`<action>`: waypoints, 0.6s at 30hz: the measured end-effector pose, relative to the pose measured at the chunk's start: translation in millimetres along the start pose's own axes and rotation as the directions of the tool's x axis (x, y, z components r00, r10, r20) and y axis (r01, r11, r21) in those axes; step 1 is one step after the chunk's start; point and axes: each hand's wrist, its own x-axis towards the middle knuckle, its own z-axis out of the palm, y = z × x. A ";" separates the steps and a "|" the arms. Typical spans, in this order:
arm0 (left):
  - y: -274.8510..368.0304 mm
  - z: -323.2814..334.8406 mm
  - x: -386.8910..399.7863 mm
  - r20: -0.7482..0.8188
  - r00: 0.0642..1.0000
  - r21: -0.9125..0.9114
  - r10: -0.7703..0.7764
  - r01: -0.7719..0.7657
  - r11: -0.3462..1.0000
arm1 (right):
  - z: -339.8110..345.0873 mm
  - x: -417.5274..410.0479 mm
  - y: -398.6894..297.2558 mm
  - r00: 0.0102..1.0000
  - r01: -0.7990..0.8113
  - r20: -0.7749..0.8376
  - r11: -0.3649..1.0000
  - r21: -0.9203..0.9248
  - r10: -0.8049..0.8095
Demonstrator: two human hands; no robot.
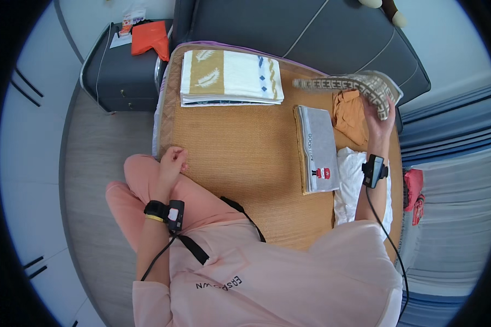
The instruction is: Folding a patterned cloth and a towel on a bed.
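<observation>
My right hand (pixel 379 116), at the far right of the bed, grips a folded brown-and-white patterned cloth (pixel 352 83), one end of which stretches left over the mat. Beneath and beside it lies a crumpled orange cloth (pixel 347 114). My left hand (pixel 174 159) rests near my knee with its fingers curled; whether it is closed is unclear, and no object shows in it. A folded grey towel (pixel 321 139) with a red figure lies on a yellow one. Farther back is a stack of folded white towels (pixel 241 77) with tan and blue patterns.
A woven mat (pixel 233 151) covers the bed. White fabric (pixel 350 180) lies under my right forearm. A dark padded headboard (pixel 286 28) borders the far side. At left stands a nightstand (pixel 127 77) with an orange bag (pixel 150 39). Cables run from both wrist devices.
</observation>
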 end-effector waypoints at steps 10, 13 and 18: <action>-4.8 -0.8 3.1 -0.009 0.998 -0.066 0.064 -0.064 0.996 | -233.2 -163.8 113.5 0.623 -0.572 -0.673 0.819 -0.045 0.398; -2.2 -0.7 2.7 0.000 0.998 -0.044 0.066 -0.065 0.997 | -220.6 -173.1 115.7 0.668 -0.513 -0.669 0.853 -0.098 0.325; 2.6 0.9 3.5 -0.002 0.998 -0.107 0.068 -0.068 0.992 | -201.9 -131.1 94.9 0.768 -0.443 -0.551 0.892 -0.092 0.325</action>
